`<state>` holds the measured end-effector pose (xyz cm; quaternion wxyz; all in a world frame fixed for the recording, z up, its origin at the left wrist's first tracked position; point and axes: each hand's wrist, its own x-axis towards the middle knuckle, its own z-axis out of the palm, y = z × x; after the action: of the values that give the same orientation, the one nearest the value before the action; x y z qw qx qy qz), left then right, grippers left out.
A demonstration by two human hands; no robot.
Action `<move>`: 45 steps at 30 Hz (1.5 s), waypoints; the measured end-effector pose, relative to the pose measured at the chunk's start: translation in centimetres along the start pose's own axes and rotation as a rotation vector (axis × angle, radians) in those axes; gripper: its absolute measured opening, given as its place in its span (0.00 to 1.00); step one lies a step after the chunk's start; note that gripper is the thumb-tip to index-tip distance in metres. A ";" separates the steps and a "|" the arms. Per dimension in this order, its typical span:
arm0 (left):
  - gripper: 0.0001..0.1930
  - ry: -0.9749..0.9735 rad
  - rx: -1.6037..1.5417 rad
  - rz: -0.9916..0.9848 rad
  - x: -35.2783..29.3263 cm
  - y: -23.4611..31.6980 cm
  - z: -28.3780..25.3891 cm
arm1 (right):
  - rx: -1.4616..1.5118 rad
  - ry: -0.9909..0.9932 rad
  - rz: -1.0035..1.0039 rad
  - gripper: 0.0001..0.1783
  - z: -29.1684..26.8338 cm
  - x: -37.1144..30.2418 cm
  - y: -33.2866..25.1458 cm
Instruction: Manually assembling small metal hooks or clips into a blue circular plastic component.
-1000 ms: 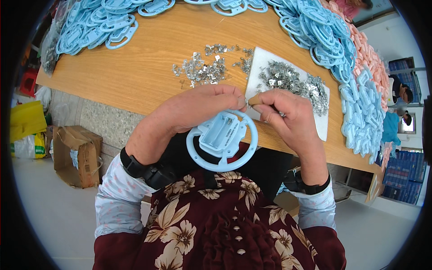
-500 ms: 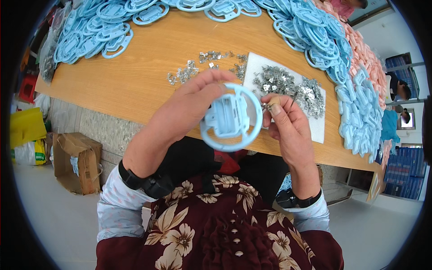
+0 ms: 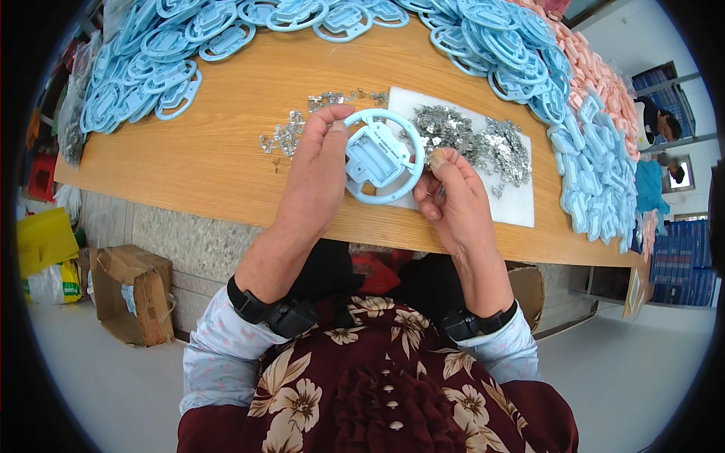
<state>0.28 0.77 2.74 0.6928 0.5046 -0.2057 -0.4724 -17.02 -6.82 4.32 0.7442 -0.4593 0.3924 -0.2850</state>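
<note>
My left hand is closed on the left rim of a light blue plastic toy steering wheel. The wheel is tilted above the table's near edge, its hollow middle facing up toward me. Close to the wheel's right rim, my right hand has thumb and forefinger pinched together, other fingers curled. Small metal bits show at those fingertips, too small to make out fully. Beyond it, heaps of small silver metal pieces lie on a white foam sheet. More loose metal pieces are scattered left of the sheet.
Piles of blue steering wheels line the far side of the wooden table. At the right are small blue plastic parts and pink parts. A cardboard box stands on the floor at left.
Both hands and the wheel have moved farther from me in the view, and the wheel has turned and tilted. My right hand stays beside its right rim. The whole view has shifted slightly.
</note>
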 end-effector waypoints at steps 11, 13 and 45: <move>0.14 0.004 0.081 0.089 0.6 -0.2 -0.3 | -0.129 -0.036 -0.090 0.10 -0.3 0.5 0.2; 0.14 0.022 0.098 0.083 0.7 0.0 -0.3 | -0.172 -0.017 -0.101 0.10 -0.2 0.7 0.2; 0.21 -0.514 0.474 -0.002 -4.0 3.2 -2.2 | -0.682 -0.434 -0.040 0.10 -2.0 -2.9 -2.8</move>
<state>1.49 5.45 5.50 0.4815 0.5160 -0.4770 -0.5238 -20.46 -6.65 7.27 0.6089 -0.7371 0.2890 -0.0492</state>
